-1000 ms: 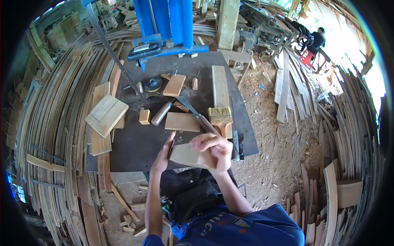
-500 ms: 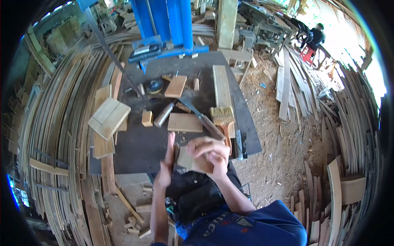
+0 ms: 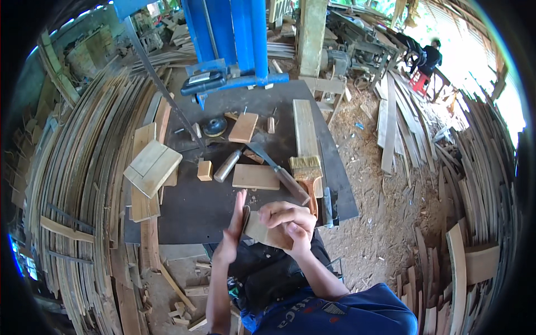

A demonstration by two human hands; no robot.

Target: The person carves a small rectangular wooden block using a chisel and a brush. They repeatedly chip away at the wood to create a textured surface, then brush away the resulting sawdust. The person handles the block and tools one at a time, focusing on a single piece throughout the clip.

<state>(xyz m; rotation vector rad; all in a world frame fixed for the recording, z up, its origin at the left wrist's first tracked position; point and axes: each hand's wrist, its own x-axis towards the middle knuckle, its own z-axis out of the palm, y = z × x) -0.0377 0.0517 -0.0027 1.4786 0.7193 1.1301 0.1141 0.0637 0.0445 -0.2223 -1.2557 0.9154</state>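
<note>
My right hand [image 3: 296, 226] grips a small flat wooden board [image 3: 261, 230], fingers curled over its top. My left hand [image 3: 229, 237] is upright with its fingers straight and pressed together. Between its palm and the board's left edge is a thin dark-edged pad [image 3: 244, 219], perhaps sandpaper; most of it is hidden. Just beyond the hands on the dark table lie a rectangular wooden block [image 3: 255, 176] and a knife with a wooden handle [image 3: 291, 185]. A wide paintbrush [image 3: 306, 168] rests by my right hand.
On the dark table [image 3: 184, 218] are a wooden cylinder [image 3: 228, 166], a small cube [image 3: 205, 171], a reddish block [image 3: 243, 128] and a round black disc [image 3: 214, 127]. A blue machine [image 3: 226, 39] stands at the far edge. Stacked planks [image 3: 84, 167] line both sides. A person [image 3: 430, 58] sits far right.
The whole view has shifted slightly, so the table sits a little lower. Both hands keep nearly the same hold, with the pad still against the board's edge.
</note>
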